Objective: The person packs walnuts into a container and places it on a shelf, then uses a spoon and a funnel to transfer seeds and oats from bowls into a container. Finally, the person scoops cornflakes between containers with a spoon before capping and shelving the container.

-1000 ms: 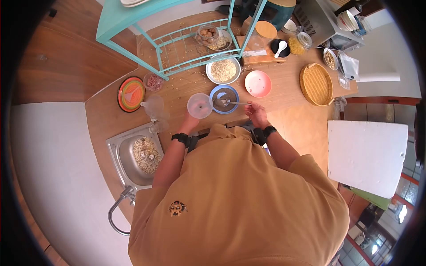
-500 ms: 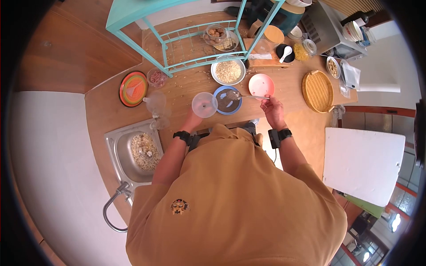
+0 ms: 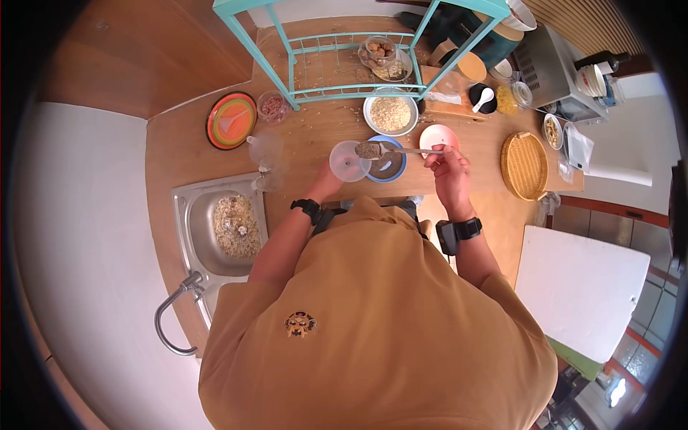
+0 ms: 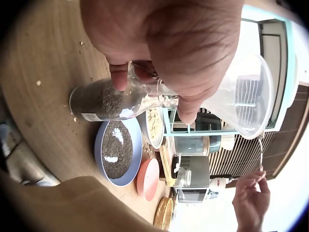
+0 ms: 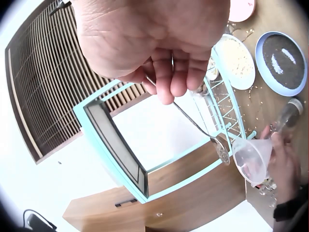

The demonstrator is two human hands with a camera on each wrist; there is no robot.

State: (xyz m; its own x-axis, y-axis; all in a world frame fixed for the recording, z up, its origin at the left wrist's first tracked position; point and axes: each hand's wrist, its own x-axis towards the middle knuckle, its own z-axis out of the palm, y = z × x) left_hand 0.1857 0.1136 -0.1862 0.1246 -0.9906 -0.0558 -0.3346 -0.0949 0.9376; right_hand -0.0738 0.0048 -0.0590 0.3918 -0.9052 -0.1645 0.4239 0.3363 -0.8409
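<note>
My left hand grips the neck of a clear glass bottle, which stands on the counter with dark fine grains inside. A translucent plastic funnel sits in its mouth. Between fingers and thumb, my right hand pinches the handle of a metal spoon. The spoon's bowl carries a heap of the dark grains and overlaps the funnel's right rim in the head view. Beside the bottle stands a blue bowl of the same grains. The head view hides most of the bottle under the funnel.
Behind the blue bowl are a white bowl of oat-like flakes and a pink bowl. A turquoise rack stands at the back. The sink at left holds pale flakes. A wicker tray lies at right.
The spoon has risen out of the blue bowl with a heap of grains and moved left to the funnel's rim. My left hand still holds the bottle.
</note>
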